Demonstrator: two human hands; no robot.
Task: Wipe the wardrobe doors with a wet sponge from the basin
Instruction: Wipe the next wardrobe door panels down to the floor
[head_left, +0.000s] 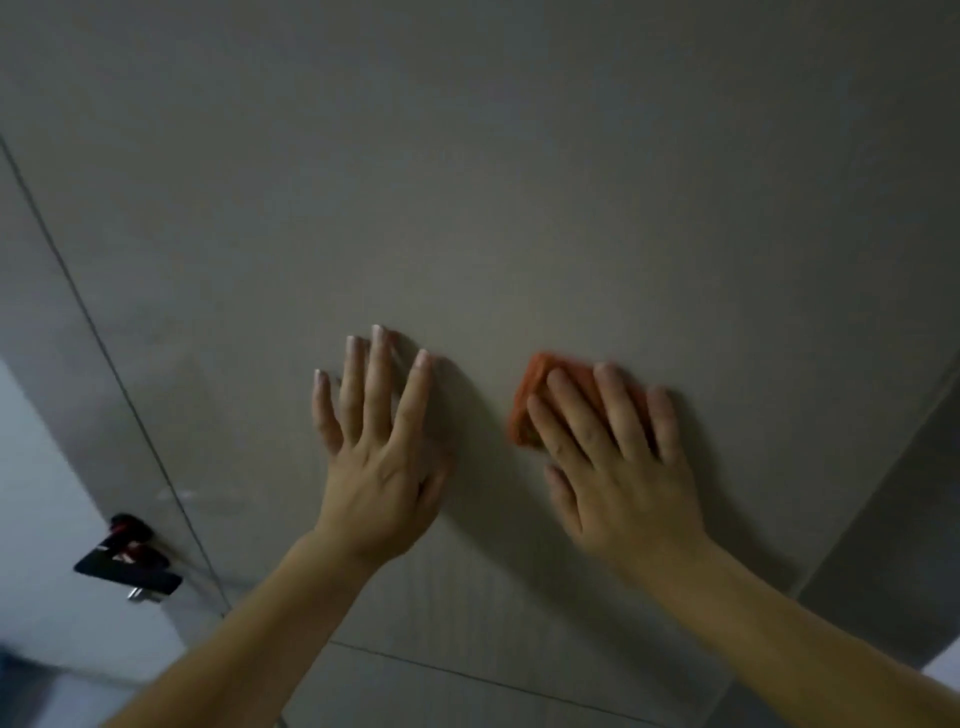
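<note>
I noted a dark handle (130, 564) far left. Left hand (382, 467) lay flat, fingers straight, on the wardrobe door (467, 208). Near it, the orange sponge (530, 400) sat against the door, pressed under the right hand (623, 478), fingers extended.

Orange sponge (535, 395) pressed flat against the grey wardrobe door (519, 182)

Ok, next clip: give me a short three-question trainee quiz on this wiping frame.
1. True or false: the left hand lies flat on the wardrobe door, holding nothing.
2. Which hand presses the sponge against the door? A left, B right, C both.
3. Fill in: the sponge's colour is ___.
Key: 1 true; 2 B, the right hand; 3 orange.
</note>
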